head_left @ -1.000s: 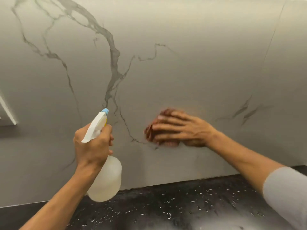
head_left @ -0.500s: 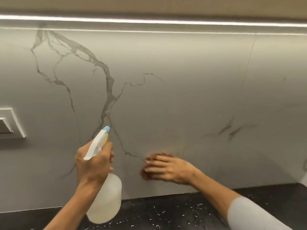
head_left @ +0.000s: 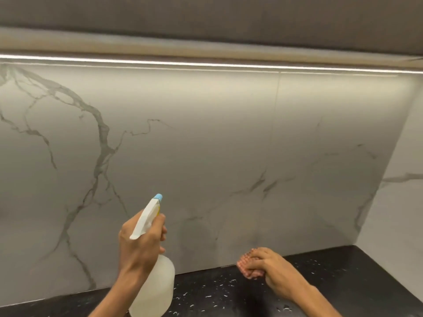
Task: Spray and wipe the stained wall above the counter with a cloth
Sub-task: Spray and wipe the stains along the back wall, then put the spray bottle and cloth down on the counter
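Note:
The marble-look wall [head_left: 206, 145] with grey veins fills most of the view above a black speckled counter [head_left: 332, 275]. My left hand [head_left: 142, 245] is shut on the neck of a translucent white spray bottle [head_left: 158, 291], its blue-tipped nozzle [head_left: 158, 197] aimed up at the wall. My right hand [head_left: 272, 271] is closed around a bunched reddish cloth [head_left: 243, 263], low at the seam where wall meets counter. The cloth is mostly hidden under my fingers.
A lit strip light [head_left: 229, 65] runs along the underside of a dark upper cabinet [head_left: 206, 17]. A side wall [head_left: 400, 191] meets the back wall in a corner at the right. A vertical tile joint [head_left: 275, 124] runs down the wall.
My right hand with the cloth has dropped from mid-wall down to the counter edge and bunched the cloth. The view has tilted up and shifted right. The left hand keeps holding the bottle.

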